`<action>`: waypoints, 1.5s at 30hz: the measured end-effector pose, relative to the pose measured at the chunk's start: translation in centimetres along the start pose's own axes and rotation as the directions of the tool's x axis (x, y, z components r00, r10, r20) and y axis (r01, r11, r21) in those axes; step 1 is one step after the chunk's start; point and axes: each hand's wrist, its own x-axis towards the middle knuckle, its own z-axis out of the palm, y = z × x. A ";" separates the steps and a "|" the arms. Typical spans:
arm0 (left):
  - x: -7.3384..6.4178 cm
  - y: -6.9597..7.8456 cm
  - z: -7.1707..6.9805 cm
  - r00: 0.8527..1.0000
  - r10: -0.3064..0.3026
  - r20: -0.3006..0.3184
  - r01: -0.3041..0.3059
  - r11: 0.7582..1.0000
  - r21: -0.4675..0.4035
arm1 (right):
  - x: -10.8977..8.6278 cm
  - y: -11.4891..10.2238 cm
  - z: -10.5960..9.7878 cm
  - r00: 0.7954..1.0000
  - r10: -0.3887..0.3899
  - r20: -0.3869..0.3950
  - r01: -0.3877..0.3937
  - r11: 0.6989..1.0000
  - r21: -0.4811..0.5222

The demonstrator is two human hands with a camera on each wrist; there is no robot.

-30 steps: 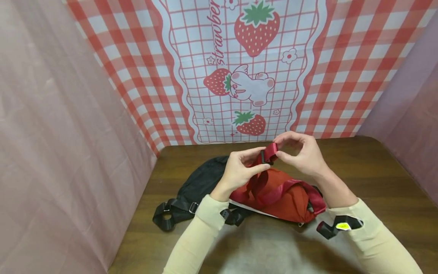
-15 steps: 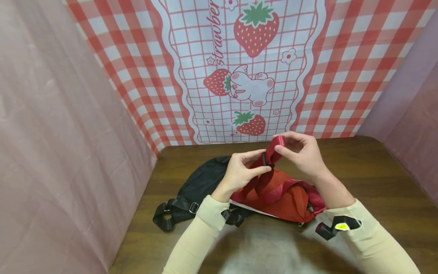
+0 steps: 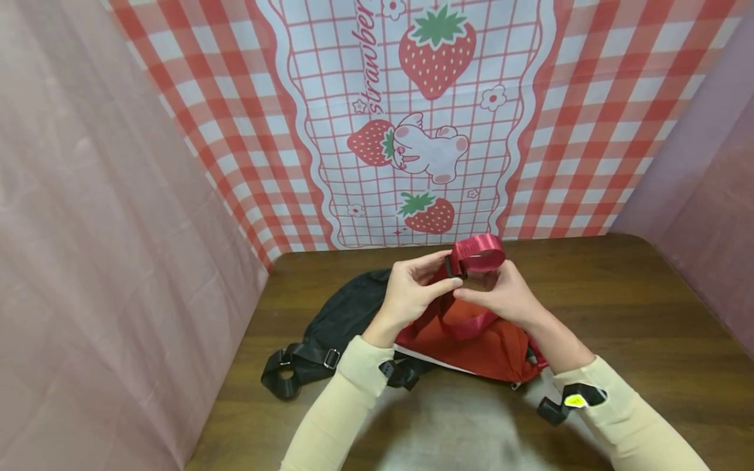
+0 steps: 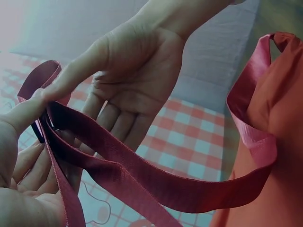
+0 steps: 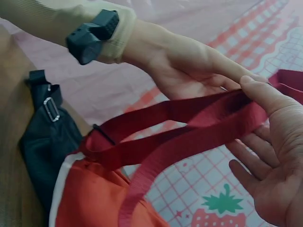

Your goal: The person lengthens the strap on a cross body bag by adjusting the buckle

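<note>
A red-orange bag [image 3: 459,353] with a long crimson webbing strap [image 3: 478,246] lies on the table. Above it, my left hand [image 3: 408,294] pinches the strap at a dark slide buckle [image 3: 451,267] between thumb and fingers. My right hand [image 3: 511,296] holds the strap just right of the buckle, its thumb [image 5: 265,92] pressing on the webbing. Both thumb tips nearly meet there, as the left wrist view shows. A loop of strap rises over the buckle. Lower lengths of strap [image 4: 203,194] hang down towards the bag.
A black bag [image 3: 347,314] lies behind and left of the red one, its black strap [image 3: 285,374] with a metal slider towards the table's left. A checked strawberry cloth [image 3: 424,150] hangs behind the wooden table [image 3: 618,314]. Pinkish curtains [image 3: 106,248] stand at both sides.
The right hand first drew the strap up and right from the buckle, then came down and back towards the left hand. The strap above the buckle has opened into a wider loop.
</note>
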 end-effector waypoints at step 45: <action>-0.1 0.3 -0.1 1.000 0.012 -0.015 -0.012 0.999 -0.041 | -1.2 1.8 1.7 1.000 -0.015 0.004 0.015 0.963 -0.268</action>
